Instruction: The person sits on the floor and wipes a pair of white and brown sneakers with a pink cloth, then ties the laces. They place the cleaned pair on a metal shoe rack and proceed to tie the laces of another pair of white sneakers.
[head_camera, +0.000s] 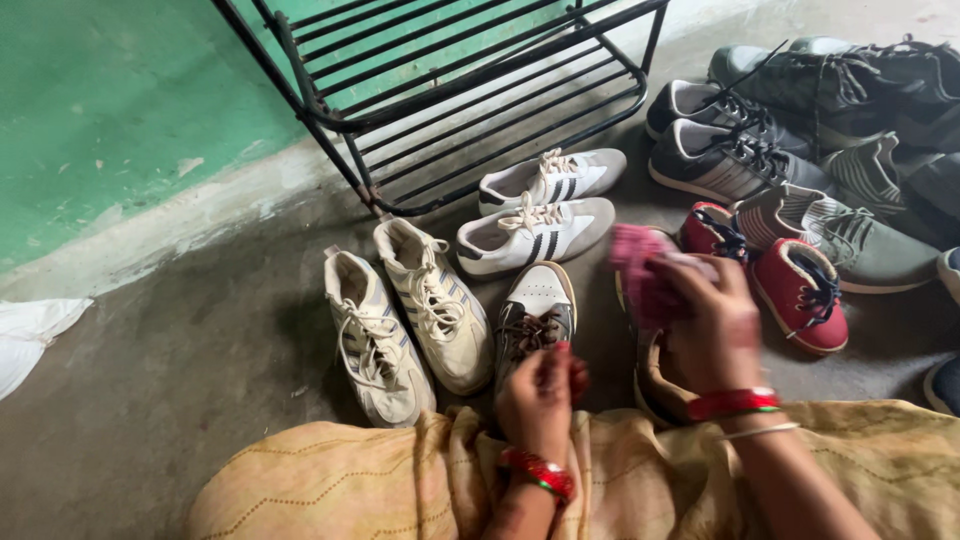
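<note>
Right hand (712, 325) clamped pink cloth (640, 268), blurred, over brown shoe (660, 385) just before knees. Left hand (540, 398) beside grey-white sneaker (537, 312) — finger state could not be told. Judged mid-wipe: shoe rack (450, 70) stood bare; remaining shoes on floor — unshelved.

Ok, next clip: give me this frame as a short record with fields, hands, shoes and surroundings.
setting: grey concrete floor, green wall
rack: black metal shoe rack, shelves bare
left hand: left hand at a grey-and-white shoe
right hand: right hand holds a pink cloth over a tan shoe
nearby: cream sneakers, white striped sneakers, red shoes
</note>
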